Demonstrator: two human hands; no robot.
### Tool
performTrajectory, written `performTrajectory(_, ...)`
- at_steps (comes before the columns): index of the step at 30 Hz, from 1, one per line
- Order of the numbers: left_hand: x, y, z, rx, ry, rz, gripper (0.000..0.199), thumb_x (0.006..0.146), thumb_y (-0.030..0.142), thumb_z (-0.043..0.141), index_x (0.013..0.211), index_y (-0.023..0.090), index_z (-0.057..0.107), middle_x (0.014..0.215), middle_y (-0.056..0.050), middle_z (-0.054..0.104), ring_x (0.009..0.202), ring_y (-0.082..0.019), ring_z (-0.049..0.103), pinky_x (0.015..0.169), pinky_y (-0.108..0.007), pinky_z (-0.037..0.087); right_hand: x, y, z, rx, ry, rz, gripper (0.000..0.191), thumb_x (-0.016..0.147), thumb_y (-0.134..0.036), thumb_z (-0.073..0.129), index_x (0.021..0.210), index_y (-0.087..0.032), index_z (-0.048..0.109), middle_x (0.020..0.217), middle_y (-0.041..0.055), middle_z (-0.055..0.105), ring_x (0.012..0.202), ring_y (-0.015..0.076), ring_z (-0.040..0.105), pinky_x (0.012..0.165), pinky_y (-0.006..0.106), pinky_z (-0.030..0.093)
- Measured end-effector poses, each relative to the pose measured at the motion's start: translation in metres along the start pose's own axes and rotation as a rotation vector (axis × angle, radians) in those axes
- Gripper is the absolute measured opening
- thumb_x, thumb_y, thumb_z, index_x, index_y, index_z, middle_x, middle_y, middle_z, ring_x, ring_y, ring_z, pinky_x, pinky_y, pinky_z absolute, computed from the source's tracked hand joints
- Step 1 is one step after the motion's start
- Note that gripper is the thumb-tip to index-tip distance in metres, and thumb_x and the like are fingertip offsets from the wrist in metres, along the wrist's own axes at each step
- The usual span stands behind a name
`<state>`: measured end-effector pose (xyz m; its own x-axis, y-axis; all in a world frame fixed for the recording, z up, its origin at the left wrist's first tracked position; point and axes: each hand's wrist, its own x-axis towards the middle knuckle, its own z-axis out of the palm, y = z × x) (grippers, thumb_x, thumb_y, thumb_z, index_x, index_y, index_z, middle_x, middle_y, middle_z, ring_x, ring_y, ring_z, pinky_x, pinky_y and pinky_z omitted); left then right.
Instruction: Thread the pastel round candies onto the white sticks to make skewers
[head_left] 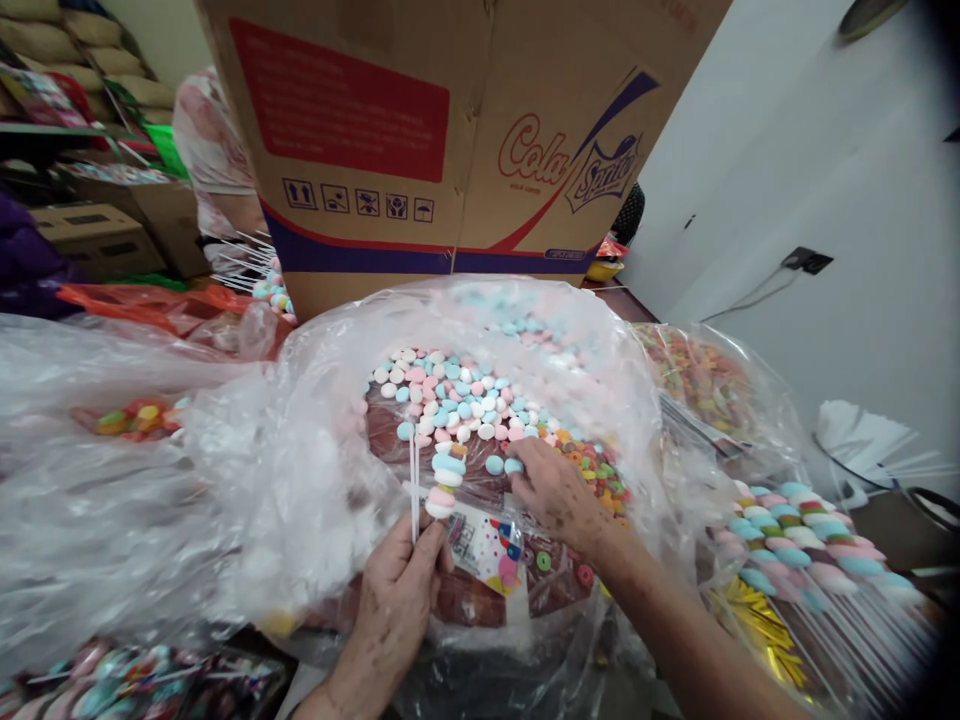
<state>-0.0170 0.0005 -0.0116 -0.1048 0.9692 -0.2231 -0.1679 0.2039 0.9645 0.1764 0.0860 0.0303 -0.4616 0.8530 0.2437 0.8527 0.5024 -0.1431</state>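
White sticks (414, 485) stand upright in my left hand (401, 580), whose thumb and fingers are pressed together. Just above that hand is a skewer of candies (447, 480) in blue, white, pink and yellow. At the pile's near edge, my right hand (544, 485) has its fingertips at a blue candy (513, 466); whether they grip it is unclear. Another blue candy (494, 465) lies just left of it. Beyond the hands spreads a pile of pink, white and blue candies (457, 395), with small ring candies (600, 475) on its right. A printed card (487, 545) lies between the hands.
A large cardboard box (465, 130) rises behind the pile. Clear plastic (322, 440) surrounds the candies. Finished candy skewers (817, 545) lie at the right, near a bag of gummies (697, 375). Wrapped candies (142, 680) fill the lower left. Another person's sleeve (214, 140) shows behind, left.
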Motion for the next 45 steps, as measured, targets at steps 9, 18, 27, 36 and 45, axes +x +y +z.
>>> performTrajectory(9,0.002,0.001,0.001,0.055,-0.049,-0.017,0.039,0.081,0.054,0.056,0.07,0.017,0.056,0.05,0.006,0.048,0.036,-0.006,0.034,0.038,-0.018,0.022,0.016,-0.005,0.015,0.039,-0.102,0.04,0.014,0.088,-0.01,0.047,0.091,-0.017,0.058,0.095,0.0085,0.065,0.09,0.0204,0.057,0.081,0.03,0.042)
performTrajectory(18,0.002,-0.002,-0.002,0.071,-0.073,-0.005,0.035,0.083,0.051,0.055,0.074,0.017,0.058,0.054,0.005,0.051,0.038,-0.007,0.035,0.039,-0.019,0.023,0.017,-0.01,0.011,-0.052,-0.196,0.113,0.016,0.09,-0.01,0.047,0.093,-0.017,0.061,0.093,0.0086,0.068,0.089,0.021,0.06,0.078,0.029,0.043)
performTrajectory(27,0.002,0.0,-0.003,0.212,-0.098,0.048,0.032,0.086,0.047,0.053,0.07,0.019,0.058,0.053,0.006,0.049,0.042,-0.01,0.039,0.042,-0.02,0.027,0.016,-0.007,0.02,0.339,0.015,0.238,0.019,0.08,-0.008,0.053,0.09,-0.018,0.065,0.088,0.0046,0.069,0.083,0.0181,0.06,0.079,0.031,0.048)
performTrajectory(36,0.0,0.013,0.002,0.372,-0.09,0.114,0.03,0.084,0.04,0.053,0.063,0.02,0.058,0.049,0.006,0.047,0.048,-0.013,0.041,0.047,-0.022,0.028,0.015,-0.006,-0.013,1.48,0.103,0.597,0.03,0.061,-0.03,0.078,0.087,-0.016,0.071,0.072,0.0015,0.071,0.061,0.0139,0.063,0.061,0.027,0.05)
performTrajectory(45,0.002,0.011,0.0,0.454,-0.12,0.12,0.031,0.086,0.04,0.05,0.062,0.021,0.055,0.053,0.005,0.05,0.053,-0.014,0.044,0.052,-0.023,0.031,0.013,-0.003,-0.011,1.458,0.084,0.571,0.032,0.061,-0.03,0.08,0.089,-0.016,0.075,0.077,0.0016,0.073,0.067,0.0144,0.065,0.067,0.028,0.051)
